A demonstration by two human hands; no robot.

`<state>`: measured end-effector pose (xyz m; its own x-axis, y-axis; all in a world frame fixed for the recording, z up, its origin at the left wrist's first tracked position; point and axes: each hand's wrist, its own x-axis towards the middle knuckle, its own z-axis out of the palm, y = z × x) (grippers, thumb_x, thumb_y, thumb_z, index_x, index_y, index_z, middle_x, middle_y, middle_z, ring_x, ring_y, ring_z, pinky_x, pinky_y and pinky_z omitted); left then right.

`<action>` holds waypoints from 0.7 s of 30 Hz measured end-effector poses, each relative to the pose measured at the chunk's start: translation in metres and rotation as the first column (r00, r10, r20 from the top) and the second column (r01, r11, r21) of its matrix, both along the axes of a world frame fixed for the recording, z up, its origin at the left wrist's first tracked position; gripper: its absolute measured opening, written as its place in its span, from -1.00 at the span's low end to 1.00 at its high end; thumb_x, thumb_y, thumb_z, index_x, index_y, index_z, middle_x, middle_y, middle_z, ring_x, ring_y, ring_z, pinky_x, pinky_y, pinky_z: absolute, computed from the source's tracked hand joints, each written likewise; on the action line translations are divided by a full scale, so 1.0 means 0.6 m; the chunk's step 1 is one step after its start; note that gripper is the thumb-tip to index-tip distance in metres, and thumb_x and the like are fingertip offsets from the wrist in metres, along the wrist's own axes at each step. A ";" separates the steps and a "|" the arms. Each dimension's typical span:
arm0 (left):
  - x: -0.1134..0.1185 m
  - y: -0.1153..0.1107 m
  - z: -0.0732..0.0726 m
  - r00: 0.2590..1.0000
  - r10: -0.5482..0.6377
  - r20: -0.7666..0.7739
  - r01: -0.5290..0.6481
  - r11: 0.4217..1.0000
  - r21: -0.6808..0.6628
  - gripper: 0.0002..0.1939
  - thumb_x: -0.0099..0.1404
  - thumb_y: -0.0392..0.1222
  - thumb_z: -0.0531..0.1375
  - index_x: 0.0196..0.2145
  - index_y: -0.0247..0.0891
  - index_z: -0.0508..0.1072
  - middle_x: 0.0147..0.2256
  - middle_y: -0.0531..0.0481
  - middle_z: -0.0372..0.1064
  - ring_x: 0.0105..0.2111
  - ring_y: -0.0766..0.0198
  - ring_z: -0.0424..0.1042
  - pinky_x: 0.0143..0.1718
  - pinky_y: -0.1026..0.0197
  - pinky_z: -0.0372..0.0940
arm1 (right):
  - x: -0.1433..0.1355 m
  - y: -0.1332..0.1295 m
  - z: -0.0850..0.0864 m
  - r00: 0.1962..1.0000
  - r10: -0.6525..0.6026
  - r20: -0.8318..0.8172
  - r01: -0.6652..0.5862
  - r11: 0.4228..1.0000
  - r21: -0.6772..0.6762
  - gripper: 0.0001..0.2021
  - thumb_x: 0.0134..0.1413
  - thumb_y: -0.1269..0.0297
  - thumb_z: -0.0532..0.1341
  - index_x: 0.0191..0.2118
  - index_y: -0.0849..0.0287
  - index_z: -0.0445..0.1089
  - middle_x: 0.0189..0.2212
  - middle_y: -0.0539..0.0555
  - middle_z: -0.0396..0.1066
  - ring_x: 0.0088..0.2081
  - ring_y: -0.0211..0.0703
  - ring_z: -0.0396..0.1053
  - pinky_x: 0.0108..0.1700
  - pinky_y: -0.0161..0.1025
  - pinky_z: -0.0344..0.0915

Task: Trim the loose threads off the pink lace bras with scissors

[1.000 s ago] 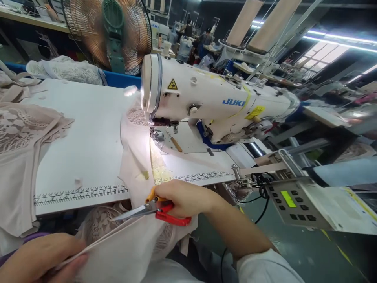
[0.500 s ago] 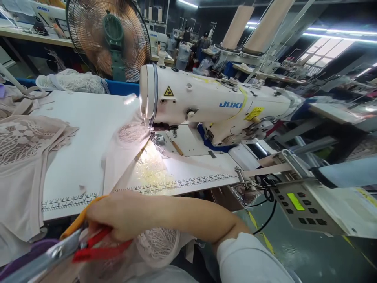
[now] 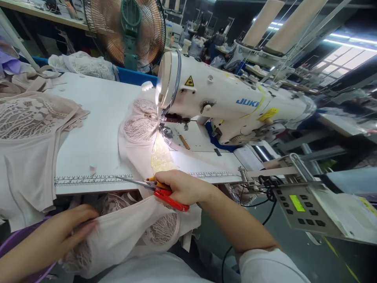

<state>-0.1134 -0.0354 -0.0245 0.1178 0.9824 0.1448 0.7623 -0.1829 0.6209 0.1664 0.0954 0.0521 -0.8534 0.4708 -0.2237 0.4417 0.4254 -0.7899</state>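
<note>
My right hand (image 3: 185,186) is closed round scissors (image 3: 169,198) with red and orange handles. Their blades point left across the table's front edge. Below and to the left, my left hand (image 3: 72,224) grips the edge of a pale pink garment with lace cups (image 3: 123,232), which hangs over my lap. More of the pale pink lace fabric (image 3: 138,133) lies on the table under the sewing machine's needle area (image 3: 161,122), its lower end reaching down towards my right hand. The white sewing machine (image 3: 203,94) stands beyond my hands.
Stacked lace garment pieces (image 3: 29,145) lie on the left of the white table (image 3: 88,137), draping over its front edge. A wooden-handled tool (image 3: 184,141) rests beside the machine. At right is a control box (image 3: 297,202). A fan (image 3: 131,19) stands behind; a purple basin (image 3: 29,236) sits lower left.
My right hand has moved right with the scissors, away from the lower left. My left hand now shows, holding the garment. The fabric at the machine lies differently, and the view has shifted.
</note>
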 end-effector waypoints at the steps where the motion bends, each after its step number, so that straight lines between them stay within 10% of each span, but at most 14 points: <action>1: 0.009 0.009 0.007 0.998 -0.067 0.014 0.068 0.997 -0.039 -0.79 0.29 -0.03 0.10 -0.31 -0.03 0.54 -0.39 0.26 0.51 -0.41 0.35 0.50 -0.34 0.46 0.33 | -0.002 -0.002 0.001 1.000 0.020 0.011 -0.020 1.000 0.008 -0.67 0.01 0.36 0.21 -0.50 0.09 -0.04 -0.55 -0.12 0.12 -0.52 -0.32 0.05 -0.47 -0.35 0.01; 6: 0.078 0.042 0.049 0.944 -0.296 0.144 0.295 0.955 0.023 -0.83 0.29 -0.16 0.13 -0.18 -0.10 0.47 -0.25 0.09 0.54 -0.28 0.24 0.53 -0.21 0.38 0.38 | -0.018 -0.005 0.015 0.993 0.109 0.055 -0.112 0.992 0.062 -0.73 0.01 0.37 0.19 -0.46 0.10 0.00 -0.55 -0.12 0.12 -0.52 -0.31 0.07 -0.46 -0.34 0.01; 21: 0.108 0.061 0.037 0.824 0.125 0.552 0.169 0.876 -0.452 -0.70 0.21 0.07 0.20 -0.38 -0.25 0.46 -0.45 0.00 0.43 -0.44 0.26 0.36 -0.45 0.31 0.29 | -0.027 0.018 0.020 0.990 0.128 0.056 -0.135 0.980 0.148 -0.75 0.03 0.27 0.18 -0.45 0.12 0.01 -0.50 -0.08 0.19 -0.48 -0.28 0.12 -0.45 -0.33 0.02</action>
<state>-0.0485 0.0014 -0.0024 0.1849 0.9429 -0.2772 0.2622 0.2245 0.9385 0.1501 0.1062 0.0643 -0.9007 0.3861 -0.1990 0.4081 0.5952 -0.6923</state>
